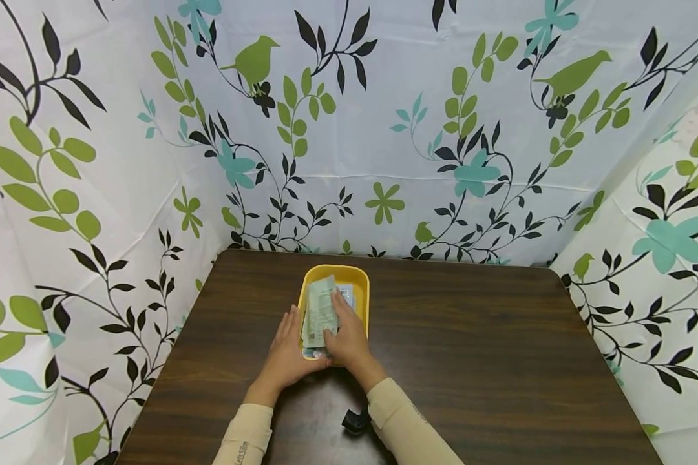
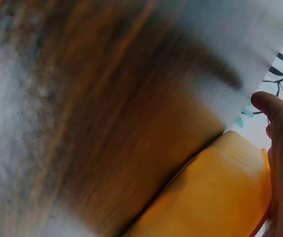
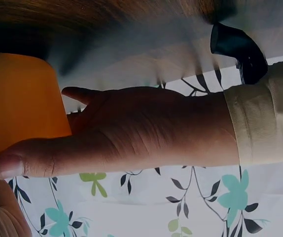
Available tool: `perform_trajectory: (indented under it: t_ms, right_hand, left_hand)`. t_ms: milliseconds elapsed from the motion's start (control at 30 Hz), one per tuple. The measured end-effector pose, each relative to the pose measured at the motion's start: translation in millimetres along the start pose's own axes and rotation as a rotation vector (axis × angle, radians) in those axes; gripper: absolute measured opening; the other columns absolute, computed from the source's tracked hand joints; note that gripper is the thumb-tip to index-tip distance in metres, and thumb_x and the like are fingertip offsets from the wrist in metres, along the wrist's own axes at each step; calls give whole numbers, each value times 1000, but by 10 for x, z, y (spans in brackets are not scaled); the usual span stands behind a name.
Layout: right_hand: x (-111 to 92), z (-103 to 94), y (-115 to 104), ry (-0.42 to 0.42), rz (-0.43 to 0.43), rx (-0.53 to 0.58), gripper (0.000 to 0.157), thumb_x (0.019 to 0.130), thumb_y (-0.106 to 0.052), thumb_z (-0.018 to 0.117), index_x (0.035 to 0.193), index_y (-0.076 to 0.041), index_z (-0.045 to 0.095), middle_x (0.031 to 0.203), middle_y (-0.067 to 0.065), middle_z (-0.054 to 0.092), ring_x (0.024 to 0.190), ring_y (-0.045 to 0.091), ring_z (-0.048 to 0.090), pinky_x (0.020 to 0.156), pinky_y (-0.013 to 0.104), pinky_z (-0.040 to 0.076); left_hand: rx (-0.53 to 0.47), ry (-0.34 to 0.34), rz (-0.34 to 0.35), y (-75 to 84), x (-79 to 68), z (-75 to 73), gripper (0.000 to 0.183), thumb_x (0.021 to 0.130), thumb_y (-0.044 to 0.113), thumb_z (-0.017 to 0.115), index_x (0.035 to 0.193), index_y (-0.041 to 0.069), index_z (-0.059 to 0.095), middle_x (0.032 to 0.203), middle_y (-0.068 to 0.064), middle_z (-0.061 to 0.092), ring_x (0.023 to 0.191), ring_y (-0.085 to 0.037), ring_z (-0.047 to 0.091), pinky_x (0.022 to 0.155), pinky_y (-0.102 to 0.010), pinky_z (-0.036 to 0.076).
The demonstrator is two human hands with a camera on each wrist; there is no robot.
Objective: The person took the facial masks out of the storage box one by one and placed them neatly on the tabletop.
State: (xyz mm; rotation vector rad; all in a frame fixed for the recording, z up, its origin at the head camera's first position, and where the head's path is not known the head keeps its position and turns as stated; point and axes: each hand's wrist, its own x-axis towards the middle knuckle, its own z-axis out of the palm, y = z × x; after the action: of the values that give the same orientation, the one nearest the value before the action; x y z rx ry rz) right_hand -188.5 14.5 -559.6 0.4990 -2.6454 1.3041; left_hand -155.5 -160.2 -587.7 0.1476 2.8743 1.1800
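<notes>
A yellow plastic tray (image 1: 363, 290) lies toward the far edge of the table. My left hand (image 1: 287, 354) rests against its left side and near corner, fingers straight along the wall and thumb stretched along the near end. In the right wrist view, that left thumb (image 3: 33, 158) lies at the tray's rim. My right hand (image 1: 349, 339) pinches a flat pale green packet (image 1: 321, 313) with fine print and a barcode, over the tray. Under it lie a white printed packet (image 1: 346, 294) and other small packets, mostly hidden. The left wrist view shows the tray's outer wall (image 2: 205, 192).
The dark wood-grain table (image 1: 471, 349) stretches to both sides of the tray. Patterned cloth (image 1: 349, 129) with leaves and birds hangs behind and beside it. A black wrist-worn device (image 1: 356, 423) sits by the right sleeve (image 1: 407, 420).
</notes>
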Motion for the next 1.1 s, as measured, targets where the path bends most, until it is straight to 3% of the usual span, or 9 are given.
perform_trajectory:
  t_ms: [167, 300, 600, 900, 1100]
  right_hand:
    - [1, -55, -15, 82, -13, 34, 82, 80, 0, 76, 155, 1, 41, 162, 17, 39, 150, 34, 40, 119, 51, 37]
    - [35, -168, -28, 134, 24, 87, 81, 83, -1, 76, 155, 0, 39, 162, 16, 40, 150, 31, 40, 120, 49, 36]
    - [146, -596, 33, 236, 85, 311, 83, 84, 7, 71, 158, -3, 35, 167, 14, 30, 151, 32, 36, 109, 46, 46]
    - [211, -994, 276, 317, 147, 411, 84, 82, 13, 69, 158, -1, 34, 168, 16, 27, 152, 35, 33, 100, 47, 53]
    - [182, -1183, 528, 334, 238, 457, 84, 84, 12, 69, 159, -2, 32, 168, 15, 27, 144, 39, 45, 87, 22, 58]
  left_hand:
    - [1, 1, -2, -15, -7, 15, 141, 65, 67, 86, 165, 8, 7, 174, -11, 5, 161, -36, 5, 123, -66, 18]
    - [9, 2, -9, -16, -8, 19, 140, 65, 67, 86, 165, 9, 7, 174, -10, 5, 161, -36, 5, 123, -66, 19]
    - [3, -11, -25, -8, -6, 14, 142, 64, 69, 86, 166, 11, 6, 174, -7, 3, 161, -32, 2, 124, -64, 16]
    - [-3, -27, -47, 7, 5, -3, 145, 62, 71, 86, 166, 12, 4, 175, -6, 2, 162, -30, 2, 125, -63, 16]
    - [-2, -31, -51, -8, 13, 11, 146, 61, 72, 86, 166, 13, 3, 175, -4, 1, 162, -29, 2, 126, -61, 16]
